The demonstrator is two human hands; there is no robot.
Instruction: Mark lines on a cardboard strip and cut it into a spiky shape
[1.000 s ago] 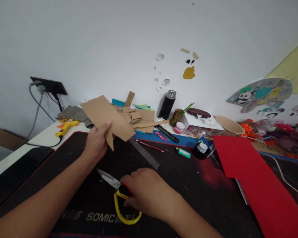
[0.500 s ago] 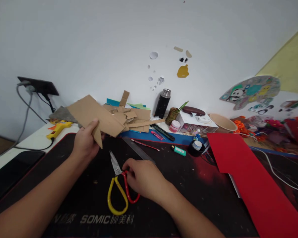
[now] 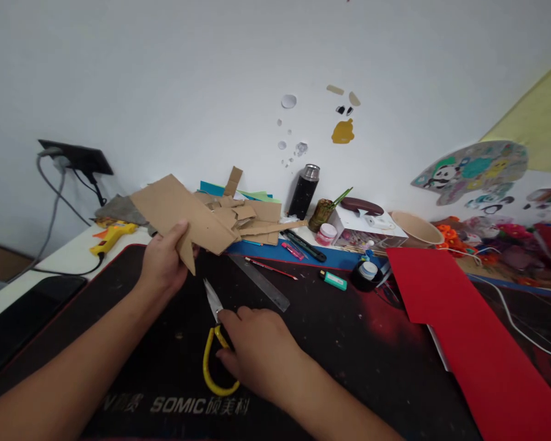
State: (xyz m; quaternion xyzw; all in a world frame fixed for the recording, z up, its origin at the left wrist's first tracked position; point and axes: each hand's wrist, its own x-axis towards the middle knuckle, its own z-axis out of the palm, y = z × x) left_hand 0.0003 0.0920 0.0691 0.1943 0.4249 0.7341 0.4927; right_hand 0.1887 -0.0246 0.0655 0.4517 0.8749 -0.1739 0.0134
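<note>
The person's left hand (image 3: 165, 254) grasps a flat brown cardboard piece (image 3: 197, 217), thumb pressed on its face, a pointed end showing below the thumb. The piece is raised in front of a heap of brown cardboard scraps (image 3: 266, 211). The right hand (image 3: 261, 349), fingers bent, covers part of a pair of metal scissors with a yellow looped handle (image 3: 213, 300); whether it grips them I cannot tell. The blades point away from the person, below the cardboard and apart from it. Beneath is a black mat with pale lettering (image 3: 340, 367) on a white surface (image 3: 73, 254), bearing a clear flat ruler (image 3: 261, 283) and a slim red pencil (image 3: 272, 268)
</note>
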